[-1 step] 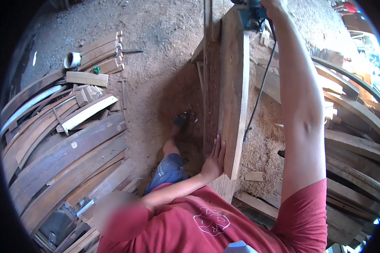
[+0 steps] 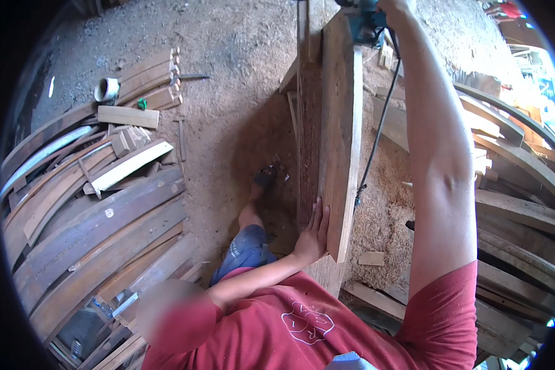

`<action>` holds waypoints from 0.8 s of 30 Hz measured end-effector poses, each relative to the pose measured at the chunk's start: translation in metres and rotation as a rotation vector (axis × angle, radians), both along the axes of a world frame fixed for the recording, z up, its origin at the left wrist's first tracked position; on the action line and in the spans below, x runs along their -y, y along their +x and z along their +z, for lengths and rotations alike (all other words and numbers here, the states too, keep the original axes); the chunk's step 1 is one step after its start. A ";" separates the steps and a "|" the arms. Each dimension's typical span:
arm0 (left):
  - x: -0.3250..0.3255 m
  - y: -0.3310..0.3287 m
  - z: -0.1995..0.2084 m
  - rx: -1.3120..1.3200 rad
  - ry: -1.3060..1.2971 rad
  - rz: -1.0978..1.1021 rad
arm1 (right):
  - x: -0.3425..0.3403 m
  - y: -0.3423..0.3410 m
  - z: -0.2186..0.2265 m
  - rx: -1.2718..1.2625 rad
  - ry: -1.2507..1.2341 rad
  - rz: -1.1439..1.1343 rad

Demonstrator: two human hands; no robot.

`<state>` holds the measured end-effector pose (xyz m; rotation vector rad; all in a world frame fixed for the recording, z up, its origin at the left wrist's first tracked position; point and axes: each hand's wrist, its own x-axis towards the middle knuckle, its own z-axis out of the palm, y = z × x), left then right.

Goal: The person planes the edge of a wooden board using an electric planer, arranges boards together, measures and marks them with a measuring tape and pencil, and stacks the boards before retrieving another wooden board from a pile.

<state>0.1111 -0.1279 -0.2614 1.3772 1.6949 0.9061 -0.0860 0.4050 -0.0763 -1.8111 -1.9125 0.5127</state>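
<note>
A thick wooden plank [image 2: 342, 142] lies lengthwise on a narrow wooden bench [image 2: 309, 123] in front of me. At its far end sits a teal power tool [image 2: 368, 28], apparently an electric planer, partly cut off by the upper edge. My right hand [image 2: 398, 6] is closed on its handle, with the arm stretched far forward. From the tool a black cord [image 2: 381, 117] hangs down along the plank's right side. My left hand [image 2: 313, 237] rests flat against the left side of the plank's near end, fingers stretched out.
Stacked curved boards [image 2: 105, 216] fill the left side, with a white-faced timber [image 2: 132, 165] on top. A hammer [image 2: 180, 139] and a whitish cup-like container [image 2: 106, 90] are nearby. Wood shavings [image 2: 385, 228] cover the ground at right, beside more curved planks [image 2: 521, 216].
The tool, my right hand and the cord have shifted very slightly to the left. My left hand stays on the plank.
</note>
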 end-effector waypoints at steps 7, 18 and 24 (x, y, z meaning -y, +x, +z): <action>0.003 0.001 -0.004 0.010 -0.088 -0.012 | 0.144 0.164 -0.006 -1.028 -0.579 0.321; -0.029 -0.073 0.133 0.252 0.128 0.017 | 0.553 0.438 0.007 -0.439 -0.515 -0.326; -0.110 -0.134 0.250 0.453 -0.014 0.032 | 0.661 0.506 -0.032 -0.473 -0.536 -0.480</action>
